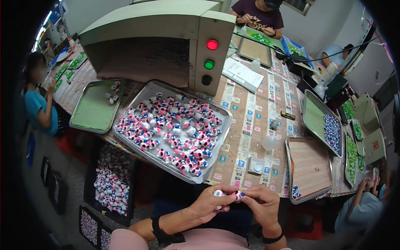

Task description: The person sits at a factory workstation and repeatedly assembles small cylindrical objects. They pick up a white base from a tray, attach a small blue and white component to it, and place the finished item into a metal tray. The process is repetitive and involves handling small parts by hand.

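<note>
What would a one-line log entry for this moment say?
left hand: holds small white piece | right hand: pinches small painted figure | both: above lap, near table edge | ahead: metal tray full of similar figures

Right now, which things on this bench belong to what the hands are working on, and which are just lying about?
In use:
- small pink, white and blue figurine pinched between left hand and right hand
- metal tray heaped with matching figurines

Lying about:
- empty metal tray with pink liner
- white booklet
- small white cup
- metal tray with green liner
</note>
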### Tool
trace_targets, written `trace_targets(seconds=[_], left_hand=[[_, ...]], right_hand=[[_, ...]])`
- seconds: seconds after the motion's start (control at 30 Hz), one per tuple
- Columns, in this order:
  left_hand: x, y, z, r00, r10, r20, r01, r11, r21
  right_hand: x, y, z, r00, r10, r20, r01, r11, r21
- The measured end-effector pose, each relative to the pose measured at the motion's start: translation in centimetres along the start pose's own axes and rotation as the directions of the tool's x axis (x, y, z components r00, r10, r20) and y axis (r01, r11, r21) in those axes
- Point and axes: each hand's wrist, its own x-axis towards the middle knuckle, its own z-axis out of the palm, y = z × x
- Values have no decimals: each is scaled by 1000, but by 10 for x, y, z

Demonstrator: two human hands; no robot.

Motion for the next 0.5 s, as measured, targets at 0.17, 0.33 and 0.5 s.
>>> trace_targets(seconds=[0.17, 0.33, 0.5], left_hand=[[-21, 20, 2, 1000, 24, 9, -25, 999, 35], [-47, 82, -14, 901, 416, -121, -366, 880, 302], [-53, 140, -58, 689, 721, -72, -317, 390, 864]], right_hand=[[3, -10, 0, 995, -49, 83, 48, 999, 17], [3, -6, -9, 986, -148, -84, 143, 988, -56], [-7, 10, -30, 986, -41, -160, 33, 998, -50]])
